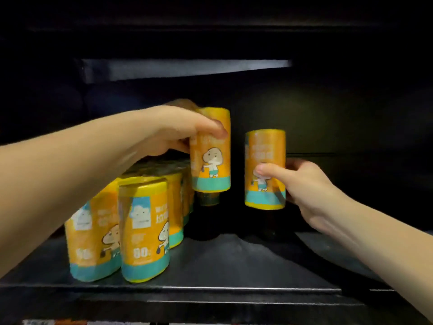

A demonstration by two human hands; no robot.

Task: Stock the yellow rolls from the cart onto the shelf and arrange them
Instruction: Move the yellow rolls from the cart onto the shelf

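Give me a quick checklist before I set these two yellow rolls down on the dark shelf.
1. Left hand grips its upright yellow roll with the cartoon label: ok.
2. Right hand grips the second yellow roll: ok.
3. Both rolls upright: ok.
4. Bare dark shelf beneath them, right of the standing rolls: ok.
5. Both still held above the shelf, not resting: not ok.
6. Depth behind the rolls: cannot tell, too dark.

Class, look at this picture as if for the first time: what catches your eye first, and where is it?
Two yellow rolls held in mid-air stand out against the dark shelf: the left hand holds one roll near centre, the right hand another roll beside it. Lower left, a cluster of matching rolls stands on the shelf.
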